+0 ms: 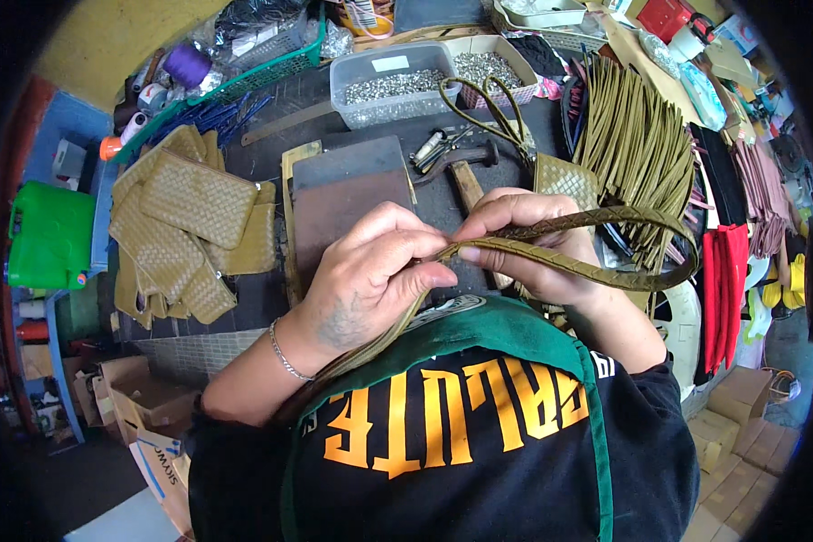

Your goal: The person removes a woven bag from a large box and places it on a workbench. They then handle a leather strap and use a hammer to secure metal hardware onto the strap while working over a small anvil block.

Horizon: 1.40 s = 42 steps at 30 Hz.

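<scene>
Your left hand (366, 275) and right hand (524, 244) meet just above your apron (479, 334), both closed on the olive woven strap (605, 271). The left thumb and fingers pinch it where it folds; the right fingers curl round it just beside them, nearly touching. From that pinch the strap's long axis runs right, loops back near the far right and returns over your right knuckles; its other end drops down-left under your left wrist. Both hands are equally near the fold.

Beyond the hands lies a dark board (348, 194) with a hammer (465, 172) beside it, apart from the strap. To the left sits a pile of woven pouches (194, 221); to the right, a fan of olive strips (637, 135). Farther back stand two tubs of rivets (393, 81). Nothing lies between your fingers and the strap.
</scene>
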Tool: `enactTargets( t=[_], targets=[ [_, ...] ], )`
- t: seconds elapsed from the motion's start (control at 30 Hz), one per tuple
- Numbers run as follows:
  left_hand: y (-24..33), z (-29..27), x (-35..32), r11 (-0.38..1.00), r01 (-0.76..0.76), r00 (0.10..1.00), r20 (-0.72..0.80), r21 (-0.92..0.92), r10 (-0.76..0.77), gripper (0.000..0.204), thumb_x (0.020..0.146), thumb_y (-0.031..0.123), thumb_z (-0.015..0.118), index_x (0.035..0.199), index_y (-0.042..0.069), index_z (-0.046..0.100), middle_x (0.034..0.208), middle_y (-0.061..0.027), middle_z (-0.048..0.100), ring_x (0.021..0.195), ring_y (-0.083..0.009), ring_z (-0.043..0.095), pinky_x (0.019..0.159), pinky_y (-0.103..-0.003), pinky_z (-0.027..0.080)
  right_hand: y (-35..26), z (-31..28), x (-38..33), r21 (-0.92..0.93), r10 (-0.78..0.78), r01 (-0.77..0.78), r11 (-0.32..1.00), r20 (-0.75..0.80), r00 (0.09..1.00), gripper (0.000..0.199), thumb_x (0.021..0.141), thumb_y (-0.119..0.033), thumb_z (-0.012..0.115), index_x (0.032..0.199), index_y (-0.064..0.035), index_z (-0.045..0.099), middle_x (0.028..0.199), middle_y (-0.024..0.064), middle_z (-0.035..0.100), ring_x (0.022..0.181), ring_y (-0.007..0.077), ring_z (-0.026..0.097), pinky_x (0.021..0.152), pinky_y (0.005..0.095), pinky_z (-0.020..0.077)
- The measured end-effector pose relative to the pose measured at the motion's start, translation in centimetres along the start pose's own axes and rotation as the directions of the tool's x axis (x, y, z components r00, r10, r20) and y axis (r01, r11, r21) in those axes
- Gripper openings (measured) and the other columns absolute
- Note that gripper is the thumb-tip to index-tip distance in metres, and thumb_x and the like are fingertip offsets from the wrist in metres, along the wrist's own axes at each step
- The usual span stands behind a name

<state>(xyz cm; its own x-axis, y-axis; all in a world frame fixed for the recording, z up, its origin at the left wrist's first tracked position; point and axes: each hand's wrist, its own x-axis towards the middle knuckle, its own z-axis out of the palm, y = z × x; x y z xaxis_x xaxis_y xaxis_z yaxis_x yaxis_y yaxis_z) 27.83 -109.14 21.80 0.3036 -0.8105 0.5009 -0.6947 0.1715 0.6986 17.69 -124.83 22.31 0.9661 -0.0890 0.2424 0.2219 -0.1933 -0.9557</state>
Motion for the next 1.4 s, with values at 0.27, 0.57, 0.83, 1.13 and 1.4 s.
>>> enactTargets(
  t=[0.27,0.57,0.83,1.13,1.4],
  targets=[
    [-0.1,0.4,-0.5,0.955,-0.231,0.972,-0.007,0.188,0.237,0.017,0.062,0.001,0.063,0.075,-0.004,0.053,0.075,-0.0095,0.051,0.071,-0.0216,0.053,0.061,-0.029,0.045,-0.4,-0.3,0.1,-0.062,-0.042,0.042,0.997,0.010,0.999,0.008,0.067,0.000,0.063,0.075,-0.0009,0.060,0.079,0.0075,0.056,0.075,0.0144,0.054,0.066,0.0234,0.0429],
    [0.1,0.0,-0.6,0.906,-0.353,0.936,0.098,0.234,0.339,0.023,0.055,-0.004,0.062,0.078,-0.006,0.055,0.081,-0.0116,0.052,0.076,-0.0250,0.055,0.064,-0.030,0.047,1.7,1.0,-1.9,0.538,0.160,-0.008,0.843,-0.235,0.959,0.010,0.075,0.002,0.055,0.084,0.0039,0.050,0.083,0.0146,0.058,0.078,0.0179,0.059,0.069,0.0258,0.0494],
    [-0.1,0.0,-0.6,0.922,-0.309,0.951,0.105,0.234,0.292,0.024,0.056,-0.001,0.062,0.078,-0.007,0.054,0.080,-0.0115,0.051,0.079,-0.0238,0.054,0.067,-0.030,0.046,0.7,2.1,-2.4,0.496,0.173,-0.026,0.868,-0.252,0.952,0.010,0.074,0.004,0.056,0.082,0.0041,0.050,0.085,0.0149,0.059,0.080,0.0157,0.058,0.071,0.0240,0.0480],
    [0.0,-0.1,-0.6,0.913,-0.309,0.951,0.110,0.268,0.289,0.023,0.058,0.000,0.062,0.077,-0.007,0.053,0.080,-0.0118,0.051,0.080,-0.0237,0.054,0.070,-0.030,0.047,1.1,2.0,-2.6,0.303,0.024,0.054,0.951,-0.246,0.969,0.009,0.074,0.003,0.056,0.081,0.0040,0.051,0.082,0.0138,0.060,0.077,0.0145,0.058,0.069,0.0240,0.0482],
    [0.0,-0.2,-0.9,0.922,-0.243,0.969,0.120,0.301,0.216,0.026,0.061,0.003,0.063,0.084,-0.004,0.054,0.081,-0.0097,0.050,0.080,-0.0208,0.054,0.067,-0.028,0.046,0.7,1.7,-2.7,0.185,-0.061,0.100,0.978,-0.207,0.976,0.008,0.075,0.002,0.056,0.081,0.0022,0.051,0.082,0.0109,0.059,0.078,0.0131,0.057,0.069,0.0235,0.0471]
  ],
)
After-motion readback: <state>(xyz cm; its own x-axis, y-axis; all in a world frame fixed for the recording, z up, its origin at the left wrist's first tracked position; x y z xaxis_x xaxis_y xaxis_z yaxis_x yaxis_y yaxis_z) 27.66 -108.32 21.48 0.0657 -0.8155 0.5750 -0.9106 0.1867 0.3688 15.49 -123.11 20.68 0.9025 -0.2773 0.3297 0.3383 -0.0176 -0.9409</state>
